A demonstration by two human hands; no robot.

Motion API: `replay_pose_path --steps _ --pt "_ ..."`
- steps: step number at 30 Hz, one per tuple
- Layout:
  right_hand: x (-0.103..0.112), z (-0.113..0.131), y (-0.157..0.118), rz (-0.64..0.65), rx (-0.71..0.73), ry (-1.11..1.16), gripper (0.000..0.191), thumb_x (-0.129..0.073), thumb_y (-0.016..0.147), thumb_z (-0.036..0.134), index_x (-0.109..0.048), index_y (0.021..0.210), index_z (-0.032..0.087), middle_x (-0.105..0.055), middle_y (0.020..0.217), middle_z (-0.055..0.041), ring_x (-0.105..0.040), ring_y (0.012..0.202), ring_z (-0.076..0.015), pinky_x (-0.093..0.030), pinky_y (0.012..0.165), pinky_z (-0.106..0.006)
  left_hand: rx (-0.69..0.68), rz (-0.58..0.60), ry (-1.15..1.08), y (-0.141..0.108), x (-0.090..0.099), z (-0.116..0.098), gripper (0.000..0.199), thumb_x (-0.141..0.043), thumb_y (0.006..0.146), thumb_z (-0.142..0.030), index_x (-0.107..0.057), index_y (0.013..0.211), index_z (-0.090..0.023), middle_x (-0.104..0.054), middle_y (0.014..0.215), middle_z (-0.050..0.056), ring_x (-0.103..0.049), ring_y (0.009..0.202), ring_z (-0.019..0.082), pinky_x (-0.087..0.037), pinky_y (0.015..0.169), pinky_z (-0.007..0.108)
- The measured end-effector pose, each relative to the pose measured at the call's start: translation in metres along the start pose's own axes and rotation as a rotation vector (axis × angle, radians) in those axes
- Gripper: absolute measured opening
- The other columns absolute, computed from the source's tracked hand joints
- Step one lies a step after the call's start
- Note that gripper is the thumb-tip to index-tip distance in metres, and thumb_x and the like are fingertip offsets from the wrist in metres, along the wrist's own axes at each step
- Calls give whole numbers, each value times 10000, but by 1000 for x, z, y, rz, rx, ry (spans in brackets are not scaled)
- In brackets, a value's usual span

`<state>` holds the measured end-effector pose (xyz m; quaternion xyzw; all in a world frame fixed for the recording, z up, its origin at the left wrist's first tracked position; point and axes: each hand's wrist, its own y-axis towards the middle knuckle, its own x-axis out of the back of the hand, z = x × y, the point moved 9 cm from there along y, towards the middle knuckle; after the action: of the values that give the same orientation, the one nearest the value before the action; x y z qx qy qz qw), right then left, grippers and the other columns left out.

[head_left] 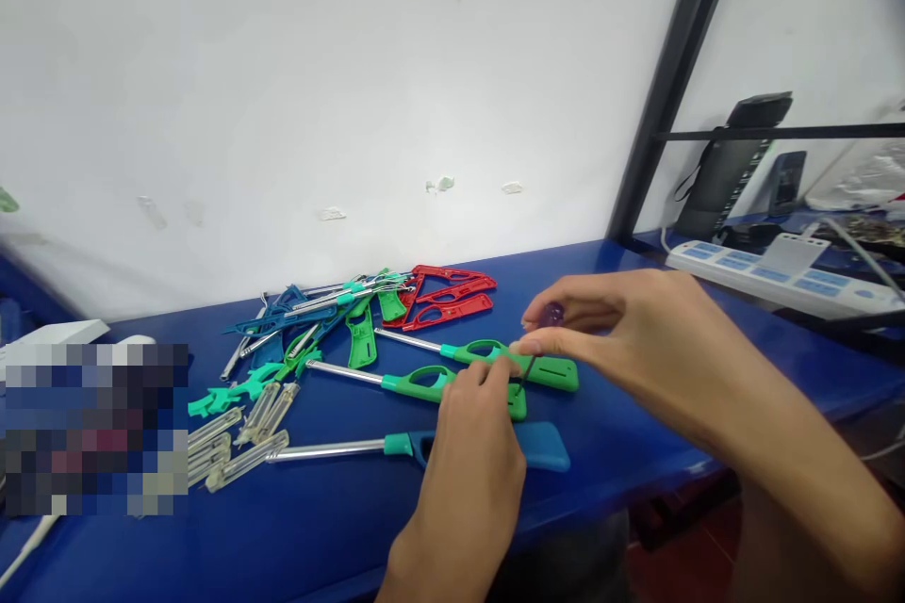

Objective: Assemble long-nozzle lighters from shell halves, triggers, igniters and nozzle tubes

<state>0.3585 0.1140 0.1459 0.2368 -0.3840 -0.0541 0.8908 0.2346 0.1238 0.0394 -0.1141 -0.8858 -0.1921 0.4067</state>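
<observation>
My right hand pinches a small screwdriver with a dark purple handle, its shaft pointing down. The tip meets the handle end of a green gas lighter with a metal barrel. My left hand is closed over that lighter and presses it to the table, hiding part of its handle. Just behind lies another green lighter, partly covered by my fingers. Nearer to me is a blue lighter, its middle hidden under my left hand.
Red shell halves, a green shell half, blue pieces and metal barrels are heaped by the wall. Clear fuel tanks and turquoise small parts lie at left. A black rack post and a power strip stand right.
</observation>
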Motion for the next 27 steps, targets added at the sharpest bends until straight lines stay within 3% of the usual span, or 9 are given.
replay_pose_path --steps 3,6,8,10,14,17,22,27 --pt "21 12 -7 -148 44 4 143 -834 835 462 -782 791 337 -769 769 93 -733 677 -152 -518 587 -229 -57 -130 -73 -8 21 -4 430 -396 965 -30 -662 1245 -220 -748 1174 74 -704 1113 260 -550 974 446" --pt "43 20 -19 -291 80 -43 141 -814 857 504 -790 844 366 -766 761 108 -725 651 -140 -502 543 -203 -154 -274 -91 -25 55 -14 291 -451 1009 -141 -696 1111 -260 -774 1067 15 -742 993 192 -584 890 330" --pt "52 24 -27 -360 116 -128 171 -790 871 553 -787 895 385 -765 764 115 -716 641 -133 -485 522 -198 -209 -275 -49 -37 71 -15 234 -510 999 -167 -704 1046 -290 -776 1014 -22 -748 929 155 -591 833 261" --pt "58 25 -34 -425 147 -206 210 -765 880 600 -778 947 401 -771 800 121 -713 656 -128 -485 535 -203 -224 -279 52 -48 82 -5 211 -571 981 -205 -712 1096 -313 -769 1083 -16 -747 981 166 -603 856 262" --pt "60 20 -37 -451 133 -276 194 -756 892 595 -756 974 419 -779 888 137 -734 764 -150 -490 601 -246 -203 -201 279 -64 80 36 279 -690 930 -398 -719 1204 -352 -734 1220 36 -717 1108 299 -621 947 494" --pt "58 19 -35 -422 115 -284 146 -771 892 557 -751 937 420 -770 878 140 -728 798 -172 -476 648 -289 -172 -55 333 -67 65 60 354 -703 922 -363 -696 1275 -377 -715 1264 46 -701 1139 322 -593 995 584" --pt "57 19 -35 -402 91 -285 243 -757 869 626 -755 924 389 -760 841 117 -682 708 -165 -443 598 -288 -177 7 320 -69 59 61 302 -673 958 -273 -706 1247 -352 -736 1199 30 -723 1065 270 -605 996 507" --pt "55 20 -33 -393 82 -302 228 -769 864 613 -757 931 395 -759 842 125 -690 741 -155 -443 626 -274 -268 -3 284 -72 66 51 250 -514 1056 -367 -721 1168 -283 -752 1068 29 -736 947 220 -625 867 355"
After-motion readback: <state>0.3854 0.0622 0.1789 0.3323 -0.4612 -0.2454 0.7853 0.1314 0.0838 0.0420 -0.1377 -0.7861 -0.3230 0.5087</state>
